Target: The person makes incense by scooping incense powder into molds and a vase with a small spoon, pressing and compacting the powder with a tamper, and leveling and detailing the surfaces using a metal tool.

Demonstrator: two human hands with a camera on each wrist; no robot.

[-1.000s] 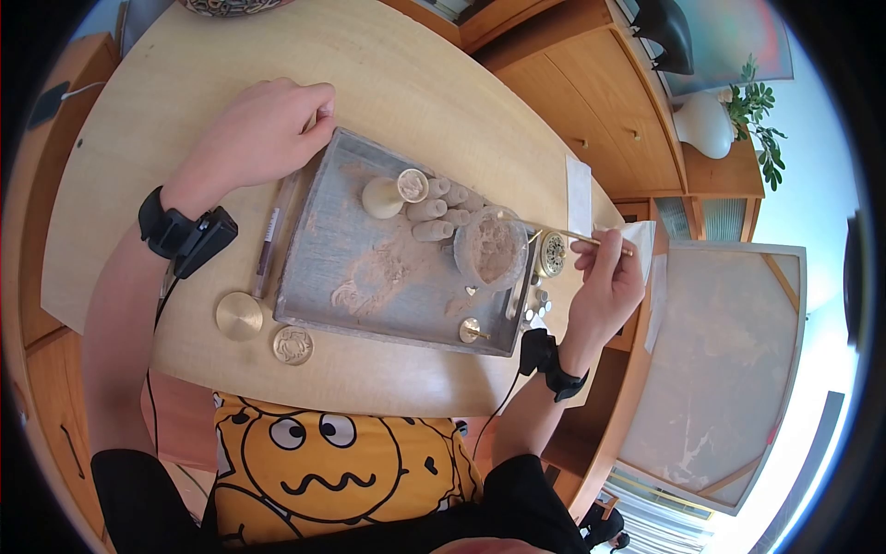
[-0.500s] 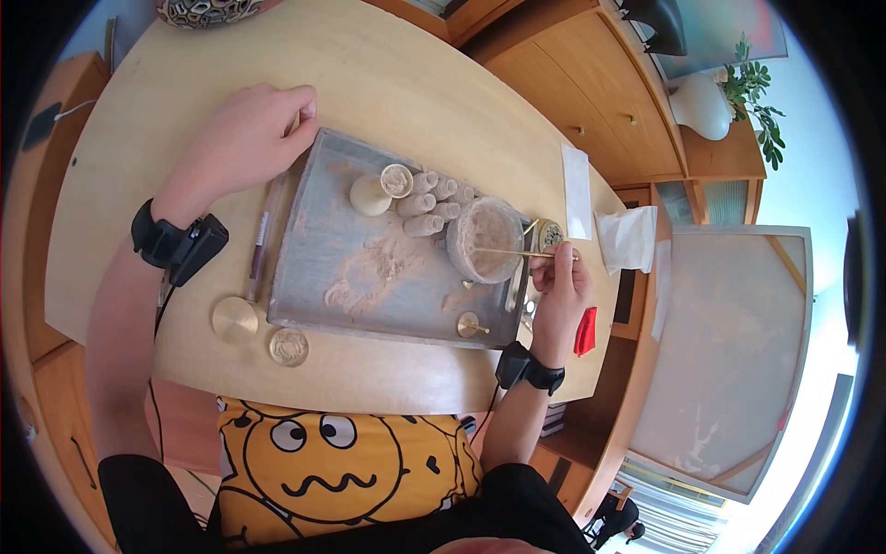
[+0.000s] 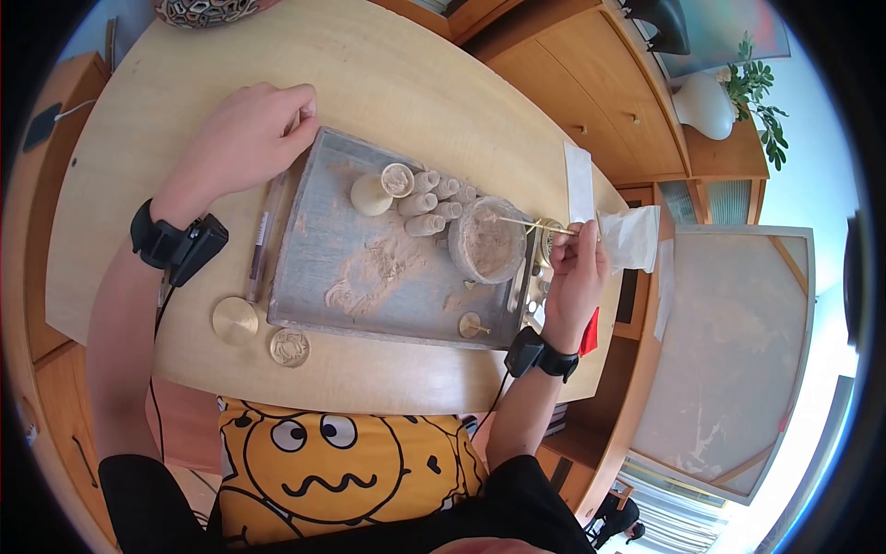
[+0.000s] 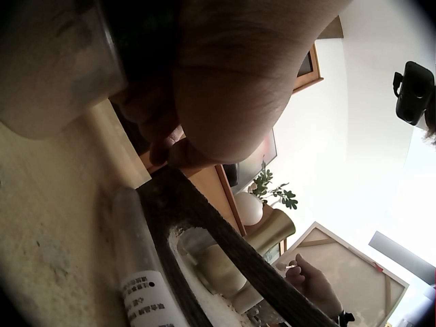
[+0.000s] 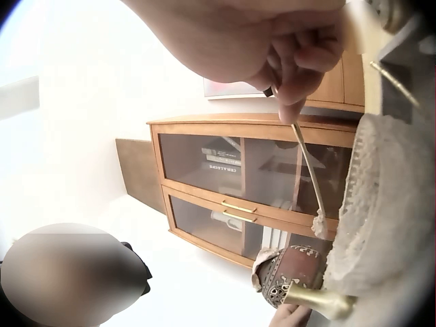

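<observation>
My right hand pinches a long thin brass spoon above the round bowl of pale brown powder. A small clump of powder clings to the spoon's tip in the right wrist view. The bowl stands on a grey tray, beside several small powder-dusted bottles and a pale gold vase with powder in its flared mouth. My left hand rests on the table by the tray's far left corner, its fingers loosely curled and holding nothing.
Loose powder is spread over the tray, near a brass disc with a handle. A brass lid and a round patterned dish lie in front. A labelled tube lies along the tray's left side. White paper lies right.
My right hand moved left with the spoon, dipped it into the bowl, then drew back slightly right and up. My left hand stays at the tray's corner.
</observation>
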